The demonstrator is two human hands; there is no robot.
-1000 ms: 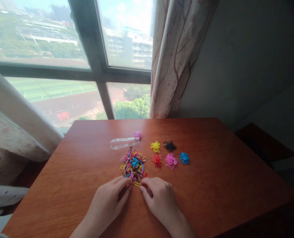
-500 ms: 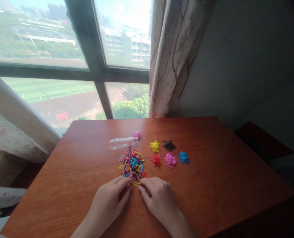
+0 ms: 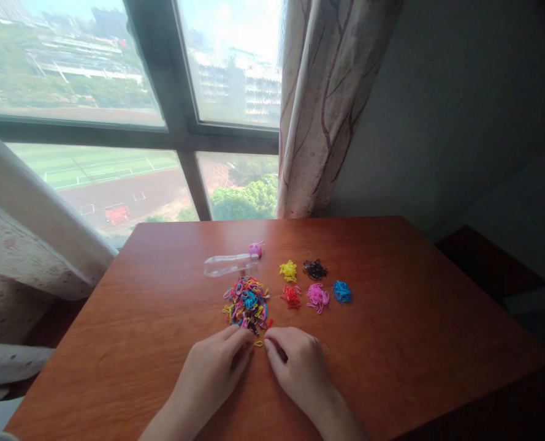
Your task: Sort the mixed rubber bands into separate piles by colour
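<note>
A small yellow rubber band [image 3: 258, 344] shows between my two hands, just above the table or on it; I cannot tell which. The fingers of my left hand [image 3: 224, 361] are pinched together at the band's left end, covering part of it. Close to its other end is my right hand [image 3: 300, 361], thumb and forefinger closed together; what is between those tips, if anything, is hidden. Directly beyond the fingertips lies a mixed pile of coloured rubber bands [image 3: 247, 300], with one red band [image 3: 270, 323] at its right edge.
Sorted heaps lie to the right: yellow bands [image 3: 288, 271], black bands [image 3: 315, 269], red bands [image 3: 291, 296], pink bands [image 3: 317, 298] and blue bands [image 3: 341, 291]. A clear plastic bottle [image 3: 228, 265] rests on its side near a pink cap [image 3: 255, 248]. Behind the wooden table [image 3: 392, 343] are a window and curtains.
Less of the yellow band shows between my hands, with my left fingers covering more of its left end. The whole view has shifted slightly; the heaps stay as they were.
</note>
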